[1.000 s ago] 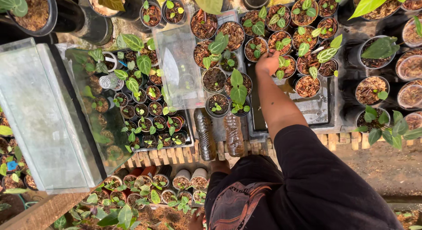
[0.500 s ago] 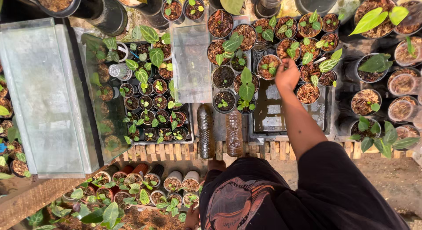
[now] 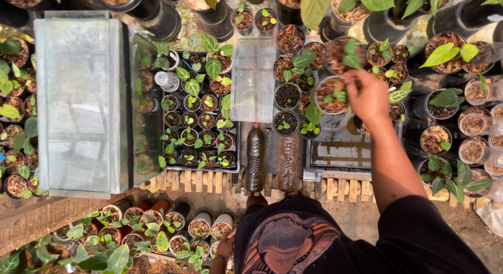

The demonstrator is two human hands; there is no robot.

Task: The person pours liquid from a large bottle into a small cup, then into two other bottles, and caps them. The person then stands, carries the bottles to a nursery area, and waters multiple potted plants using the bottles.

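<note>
- Right hand (image 3: 368, 96) reaches far; fingers (image 3: 352, 85) closed around the rim of a small round pot of brown mulch with a green seedling (image 3: 330, 95), lifted just above the black plastic tray (image 3: 340, 148).
- Left hand (image 3: 226, 247) low by the near row of small pots (image 3: 201, 227); grip unclear.
- Tray's near part bare; far part holds pots.
- Two brown plastic bottles (image 3: 255, 156) lie left of the tray.
</note>
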